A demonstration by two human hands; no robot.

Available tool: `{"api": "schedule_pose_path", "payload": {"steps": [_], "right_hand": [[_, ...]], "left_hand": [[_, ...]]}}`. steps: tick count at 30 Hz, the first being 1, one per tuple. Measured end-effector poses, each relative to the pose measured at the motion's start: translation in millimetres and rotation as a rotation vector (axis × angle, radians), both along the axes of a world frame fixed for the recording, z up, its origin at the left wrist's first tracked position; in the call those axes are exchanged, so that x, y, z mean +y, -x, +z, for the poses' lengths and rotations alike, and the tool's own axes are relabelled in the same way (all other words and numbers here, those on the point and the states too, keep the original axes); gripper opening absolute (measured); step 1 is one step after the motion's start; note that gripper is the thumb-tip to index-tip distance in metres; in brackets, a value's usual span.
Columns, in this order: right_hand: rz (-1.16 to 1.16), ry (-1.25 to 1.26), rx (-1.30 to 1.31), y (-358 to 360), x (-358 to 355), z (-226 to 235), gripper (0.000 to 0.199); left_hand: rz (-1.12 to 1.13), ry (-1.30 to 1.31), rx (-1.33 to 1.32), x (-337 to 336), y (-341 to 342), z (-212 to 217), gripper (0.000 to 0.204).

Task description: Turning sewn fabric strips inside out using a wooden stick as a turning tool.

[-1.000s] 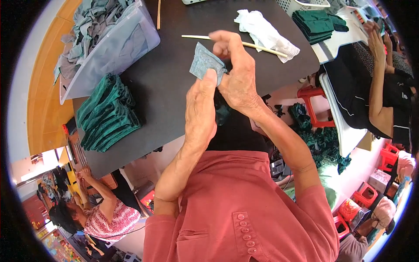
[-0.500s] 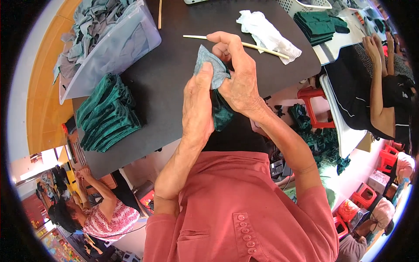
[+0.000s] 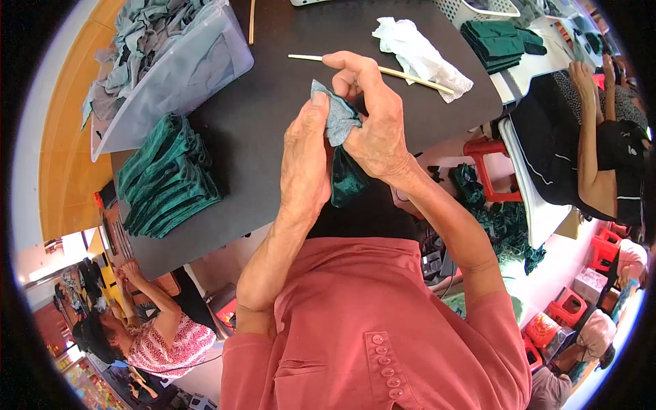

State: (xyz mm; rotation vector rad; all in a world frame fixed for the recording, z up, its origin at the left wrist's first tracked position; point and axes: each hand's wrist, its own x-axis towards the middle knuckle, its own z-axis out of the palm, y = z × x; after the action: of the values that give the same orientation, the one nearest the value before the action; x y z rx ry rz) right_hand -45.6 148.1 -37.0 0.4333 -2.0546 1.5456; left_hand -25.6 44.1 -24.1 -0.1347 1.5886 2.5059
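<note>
A small piece of dark green velvet with a grey-blue backing (image 3: 339,123) is bunched between my two hands, its green end hanging below them. My left hand (image 3: 304,150) pinches it with the thumb on the grey-blue side. My right hand (image 3: 379,123) closes on its right edge, thumb hidden in part by the folds, while the index finger curves above. A thin pale wooden stick (image 3: 417,79) passes behind that index finger. Its right end lies across a crumpled white cloth (image 3: 422,55). I cannot tell whether the finger touches the stick.
A stack of green velvet pieces (image 3: 167,181) lies on the dark table (image 3: 266,89) at left, beside a translucent bin (image 3: 205,75) of grey cloth. Another stick (image 3: 251,24) lies at the far edge. Folded green cloth (image 3: 492,44) sits far right. Other people sit on both sides.
The fabric has turned a little and its grey-blue tip sits lower, with more green edge showing. My left hand has shifted slightly left; my right hand is nearly unmoved.
</note>
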Motion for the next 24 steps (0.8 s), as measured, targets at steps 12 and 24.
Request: {"api": "schedule_pose_path", "payload": {"steps": [12,24], "right_hand": [[-0.014,-0.088,0.03,-3,2,-1,0.02],[-0.155,0.006,0.022,-4,0,2,0.024]], "left_hand": [[-0.222,0.153,0.018,-23,1,-9,0.035],[-0.292,0.897,0.228,-20,-11,18,0.037]]}}
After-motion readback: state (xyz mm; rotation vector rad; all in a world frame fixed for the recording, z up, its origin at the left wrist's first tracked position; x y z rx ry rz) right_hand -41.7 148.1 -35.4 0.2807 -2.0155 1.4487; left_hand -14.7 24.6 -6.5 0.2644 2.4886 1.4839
